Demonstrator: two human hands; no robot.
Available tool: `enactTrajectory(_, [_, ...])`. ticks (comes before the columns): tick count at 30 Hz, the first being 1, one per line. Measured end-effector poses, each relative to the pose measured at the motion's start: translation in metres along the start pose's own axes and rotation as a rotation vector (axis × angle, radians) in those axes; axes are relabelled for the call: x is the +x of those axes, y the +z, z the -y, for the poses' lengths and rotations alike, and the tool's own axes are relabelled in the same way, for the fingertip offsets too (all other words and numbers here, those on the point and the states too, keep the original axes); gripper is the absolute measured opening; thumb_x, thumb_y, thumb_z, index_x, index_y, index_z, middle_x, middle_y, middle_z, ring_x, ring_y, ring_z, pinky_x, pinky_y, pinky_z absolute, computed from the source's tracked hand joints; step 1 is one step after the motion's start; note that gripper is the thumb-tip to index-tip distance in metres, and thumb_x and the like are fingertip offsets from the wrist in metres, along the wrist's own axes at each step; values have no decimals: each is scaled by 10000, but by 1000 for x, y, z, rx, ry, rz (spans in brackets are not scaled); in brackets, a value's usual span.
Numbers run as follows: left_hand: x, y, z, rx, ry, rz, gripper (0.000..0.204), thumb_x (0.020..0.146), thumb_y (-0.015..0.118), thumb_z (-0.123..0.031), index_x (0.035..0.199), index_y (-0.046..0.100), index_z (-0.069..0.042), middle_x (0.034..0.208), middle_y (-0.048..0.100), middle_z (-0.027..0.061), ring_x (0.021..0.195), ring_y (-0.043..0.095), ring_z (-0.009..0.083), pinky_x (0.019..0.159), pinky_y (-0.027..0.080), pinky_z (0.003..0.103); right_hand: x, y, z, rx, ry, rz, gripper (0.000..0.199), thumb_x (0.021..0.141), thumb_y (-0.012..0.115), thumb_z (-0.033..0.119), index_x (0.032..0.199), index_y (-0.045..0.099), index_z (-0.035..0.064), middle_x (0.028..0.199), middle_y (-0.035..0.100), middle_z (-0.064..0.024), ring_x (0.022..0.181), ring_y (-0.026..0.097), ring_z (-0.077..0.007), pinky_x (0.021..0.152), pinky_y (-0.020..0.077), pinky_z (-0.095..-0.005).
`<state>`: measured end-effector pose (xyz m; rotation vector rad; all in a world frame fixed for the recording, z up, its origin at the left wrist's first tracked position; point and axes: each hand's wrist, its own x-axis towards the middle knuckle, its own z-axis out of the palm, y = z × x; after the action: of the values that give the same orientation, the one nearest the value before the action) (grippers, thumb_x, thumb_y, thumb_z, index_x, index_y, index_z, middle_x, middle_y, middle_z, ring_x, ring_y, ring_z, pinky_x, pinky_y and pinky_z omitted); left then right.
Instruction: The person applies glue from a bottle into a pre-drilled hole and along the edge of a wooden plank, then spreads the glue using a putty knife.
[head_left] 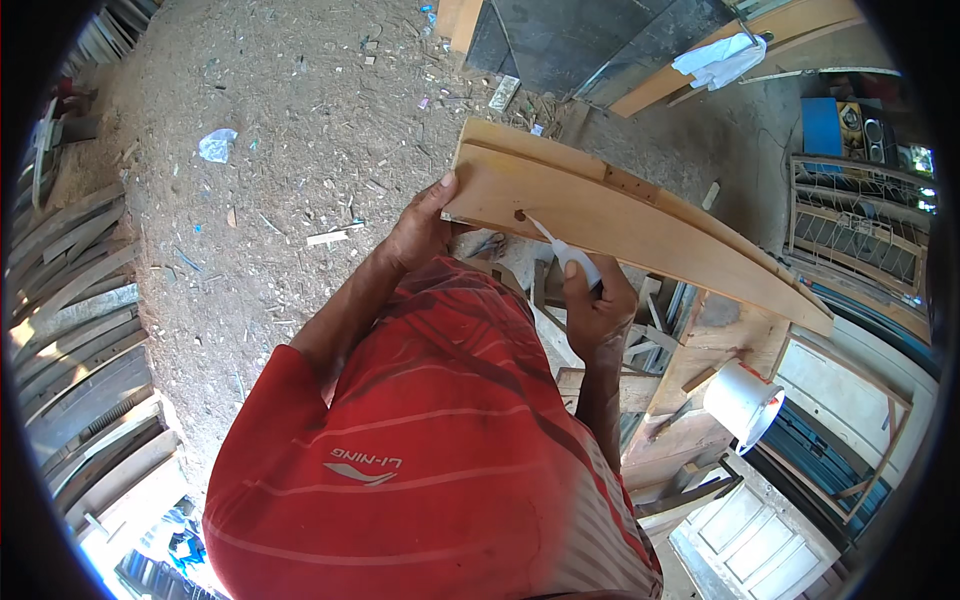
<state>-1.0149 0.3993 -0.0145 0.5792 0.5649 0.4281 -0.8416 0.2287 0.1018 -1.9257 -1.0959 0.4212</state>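
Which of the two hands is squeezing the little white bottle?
The right hand. It holds the small white bottle, nozzle tip at a hole in the curved wooden board. The left hand only grips the board's end.

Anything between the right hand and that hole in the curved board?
Head view: the white squeeze bottle in the right hand spans it, its thin nozzle reaching the hole in the curved wooden board.
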Motion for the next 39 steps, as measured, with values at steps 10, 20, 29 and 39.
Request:
enactTrajectory(10, [-1,0,-1,19,-7,-3,722,1047,469,-575,1540,406,-52,1465,539,101,1352,504,226,1088,419,433,-2,-3,1,-12,16,-11,149,923,707,117,984,687,-17,802,679,-164,657,654,-228,620,510,-350])
enactTrajectory(20, [-1,1,-1,18,4,-6,754,1044,472,-579,1551,377,-29,1492,514,135,1395,481,263,1143,394,472,-3,-4,0,-22,5,-10,135,920,705,113,956,687,-16,789,674,-158,654,652,-240,622,511,-357])
enactTrajectory(29, [-2,5,-4,6,-1,-3,763,1044,479,-569,1552,364,-11,1499,503,155,1407,474,281,1171,375,485,-4,-2,-1,13,25,10,137,923,706,115,951,684,-17,798,678,-165,659,655,-241,627,513,-355])
enactTrajectory(39, [0,-1,-1,-12,-1,16,737,1046,487,-561,1541,389,-24,1486,519,139,1387,494,263,1154,393,469,-4,-1,-3,1,10,9,149,927,706,125,960,688,-19,809,681,-164,665,652,-236,629,514,-357])
